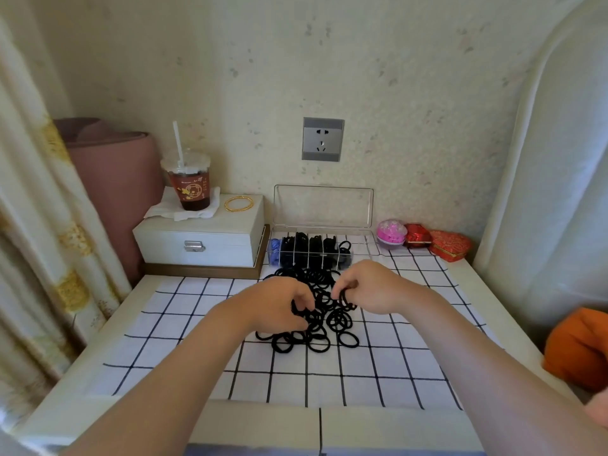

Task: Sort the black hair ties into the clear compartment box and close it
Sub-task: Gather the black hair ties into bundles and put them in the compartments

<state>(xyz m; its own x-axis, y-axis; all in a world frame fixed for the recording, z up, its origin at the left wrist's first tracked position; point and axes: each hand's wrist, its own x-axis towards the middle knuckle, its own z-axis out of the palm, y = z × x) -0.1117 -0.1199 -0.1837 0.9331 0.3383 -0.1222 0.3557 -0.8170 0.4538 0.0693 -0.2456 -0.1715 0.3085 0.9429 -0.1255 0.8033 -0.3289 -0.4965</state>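
Note:
A pile of black hair ties [324,329] lies on the checked cloth in the middle of the table. My left hand [279,304] reaches into the pile's left side, its curled fingers pinching ties. My right hand [368,286] hovers over the pile's right side and grips a small bunch of ties. Behind the pile stands the clear compartment box [362,245] with its lid [324,207] upright. Several of its left compartments hold black ties and one holds blue ones; the right end looks empty.
A white jewellery box [200,241] with a drink cup [189,181] and a gold bangle [238,203] sits at the back left. Pink and red trinket boxes [424,240] stand at the back right. An orange cushion [579,347] lies at the right edge.

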